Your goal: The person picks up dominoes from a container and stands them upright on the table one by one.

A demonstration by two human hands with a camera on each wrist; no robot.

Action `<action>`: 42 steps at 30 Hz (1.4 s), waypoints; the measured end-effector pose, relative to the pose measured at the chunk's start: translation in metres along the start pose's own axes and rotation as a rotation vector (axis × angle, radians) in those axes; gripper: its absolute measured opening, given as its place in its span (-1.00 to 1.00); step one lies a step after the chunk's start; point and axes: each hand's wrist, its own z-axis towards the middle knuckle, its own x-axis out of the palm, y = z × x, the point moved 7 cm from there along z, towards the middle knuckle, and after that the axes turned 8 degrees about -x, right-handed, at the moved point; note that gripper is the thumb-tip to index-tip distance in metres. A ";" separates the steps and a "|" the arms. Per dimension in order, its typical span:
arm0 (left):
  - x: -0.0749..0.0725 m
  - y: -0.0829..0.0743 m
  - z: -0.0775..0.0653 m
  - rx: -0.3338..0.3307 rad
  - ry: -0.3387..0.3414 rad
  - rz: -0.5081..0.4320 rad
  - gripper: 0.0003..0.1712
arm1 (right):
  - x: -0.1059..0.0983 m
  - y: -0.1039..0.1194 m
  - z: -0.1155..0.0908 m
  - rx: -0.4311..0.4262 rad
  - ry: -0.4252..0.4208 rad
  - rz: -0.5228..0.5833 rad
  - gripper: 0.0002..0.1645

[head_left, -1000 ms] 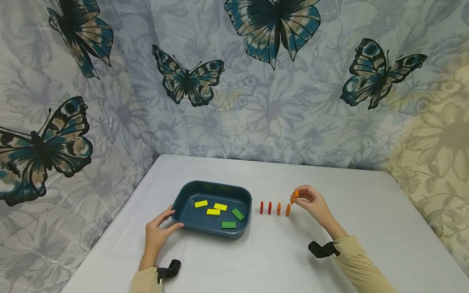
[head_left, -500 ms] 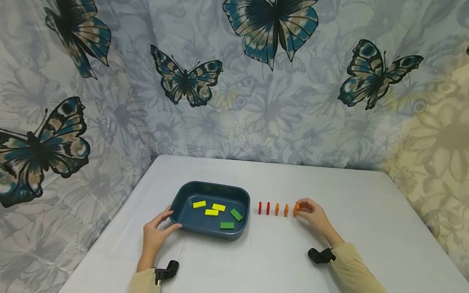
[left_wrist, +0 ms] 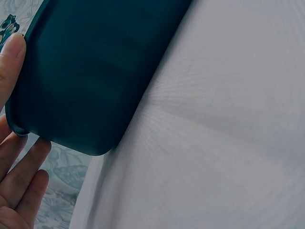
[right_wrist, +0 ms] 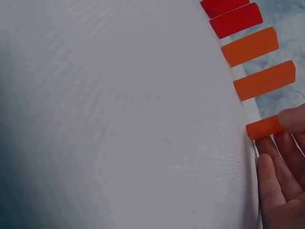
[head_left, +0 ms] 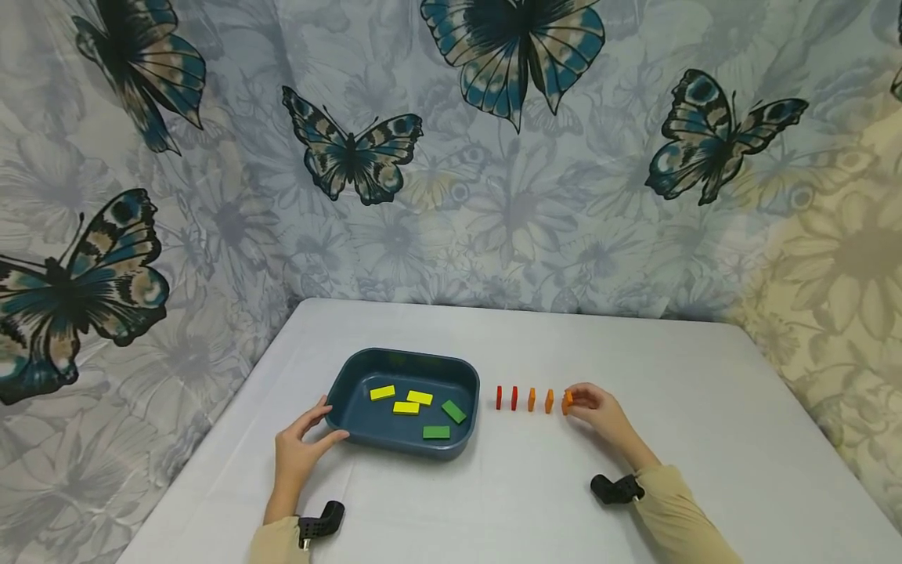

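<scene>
My left hand [head_left: 299,450] holds the near-left corner of a dark blue tray [head_left: 395,443], thumb on the front wall and fingers on the left end. In the left wrist view its thumb [left_wrist: 12,55] lies at the rim. Several dominoes lie flat inside the tray, including a yellow domino [head_left: 405,408] and a green domino [head_left: 436,432]. Right of the tray, two red dominoes [head_left: 514,398] and two orange dominoes [head_left: 549,401] stand upright in a row. At the row's right end, my right hand [head_left: 599,411] pinches another orange domino [right_wrist: 264,127], upright with its lower end at the cloth.
A white cloth [head_left: 521,493] covers the table. Butterfly-print fabric [head_left: 521,235] hangs behind it and on the left side. Black wrist cameras [head_left: 617,489] are worn on both forearms, close over the cloth.
My right hand has lowered the orange domino from above the table to the row's right end. The left hand stays at the tray's corner, and the view has shifted slightly.
</scene>
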 end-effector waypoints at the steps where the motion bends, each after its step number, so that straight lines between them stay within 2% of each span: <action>1: 0.000 0.000 0.000 0.002 -0.005 0.001 -0.45 | 0.000 0.000 0.001 0.000 0.001 0.006 -0.65; 9: 0.001 0.000 0.003 0.028 0.000 0.000 -0.44 | -0.002 -0.007 0.002 0.040 0.012 0.000 -0.65; 17: 0.001 0.000 0.000 0.061 -0.004 0.004 -0.45 | -0.002 -0.008 0.000 0.028 0.011 -0.003 -0.64; 22: 0.001 -0.002 0.001 0.070 0.002 0.013 -0.45 | -0.002 -0.009 0.001 0.056 0.028 0.021 -0.57; 25: 0.001 -0.002 0.001 0.061 0.006 0.011 -0.44 | -0.001 -0.008 0.002 0.076 0.041 0.008 -0.46; 27: 0.001 -0.002 0.000 0.062 0.011 0.008 -0.44 | -0.004 -0.007 0.003 0.094 0.005 0.002 -0.35; 29: 0.002 -0.001 0.000 0.065 0.017 0.001 -0.43 | -0.011 -0.009 0.008 0.083 -0.071 0.001 -0.24; 32: 0.003 -0.002 -0.001 0.070 0.019 -0.002 -0.42 | -0.021 -0.011 0.020 -0.010 -0.189 0.053 -0.20; 34: 0.002 -0.002 0.000 0.065 0.015 0.001 -0.43 | -0.023 0.002 0.030 -0.099 -0.222 0.097 -0.23; 37: 0.001 -0.002 0.000 0.051 0.010 0.006 -0.44 | -0.014 0.041 0.041 -0.186 -0.202 0.148 -0.30; 40: 0.001 -0.002 0.001 0.044 0.014 0.008 -0.45 | 0.004 0.082 0.046 -0.195 -0.185 0.146 -0.36; 42: 0.001 -0.003 0.001 0.044 0.020 0.006 -0.45 | 0.016 0.094 0.048 -0.195 -0.183 0.159 -0.43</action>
